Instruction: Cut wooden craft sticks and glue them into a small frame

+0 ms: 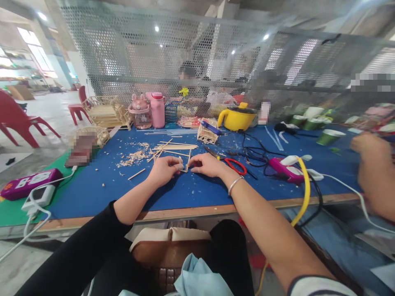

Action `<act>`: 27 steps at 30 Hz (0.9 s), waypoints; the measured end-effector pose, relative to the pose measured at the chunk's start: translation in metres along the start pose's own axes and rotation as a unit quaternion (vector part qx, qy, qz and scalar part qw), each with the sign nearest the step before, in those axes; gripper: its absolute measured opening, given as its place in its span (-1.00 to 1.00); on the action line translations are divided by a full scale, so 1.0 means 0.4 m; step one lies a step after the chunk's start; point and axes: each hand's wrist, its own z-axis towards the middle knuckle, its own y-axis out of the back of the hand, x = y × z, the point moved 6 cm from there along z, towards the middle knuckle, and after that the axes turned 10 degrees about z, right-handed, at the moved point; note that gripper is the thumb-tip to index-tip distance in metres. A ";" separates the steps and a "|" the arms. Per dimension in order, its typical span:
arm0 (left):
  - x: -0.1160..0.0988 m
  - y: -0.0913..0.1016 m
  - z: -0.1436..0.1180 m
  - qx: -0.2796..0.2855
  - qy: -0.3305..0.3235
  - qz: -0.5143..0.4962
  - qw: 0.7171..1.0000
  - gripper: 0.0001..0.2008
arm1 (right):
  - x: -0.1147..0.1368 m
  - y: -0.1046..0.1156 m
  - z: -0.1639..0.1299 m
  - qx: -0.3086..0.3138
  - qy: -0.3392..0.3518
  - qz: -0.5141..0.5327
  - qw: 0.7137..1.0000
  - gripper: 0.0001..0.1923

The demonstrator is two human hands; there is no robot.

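Note:
On the blue table top, my left hand (166, 169) is closed in a pinch on a thin wooden stick, its fingertips at the corner of a small stick frame (189, 158). Facing it, my right hand (206, 165) has its thumb and forefinger curled at the other side of the same corner, gripping the frame's upright stick. The exact contact is partly hidden by the fingertips. Behind my hands lies a loose bundle of wooden sticks (177, 146). Wood chips (137, 155) are scattered to the left, near one short stick (136, 174).
Red-handled pliers (236, 166) and black cables lie right of my hands. Further off stand a yellow pot (237, 118), a pink jug (158, 110) and a small stick-built piece (208, 133). Purple power strips (286, 170) lie at both sides. A co-worker's blurred arm (375, 172) reaches in at right.

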 end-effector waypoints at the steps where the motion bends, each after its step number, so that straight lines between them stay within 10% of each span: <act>1: 0.001 -0.003 0.000 0.004 0.003 0.006 1.000 -0.77 | 0.001 -0.004 0.003 -0.001 0.003 0.000 1.000 -0.83; 27: -0.003 -0.029 0.015 0.047 -0.113 0.080 0.989 -0.86 | 0.009 -0.029 0.018 -0.004 0.035 -0.004 0.999 -0.85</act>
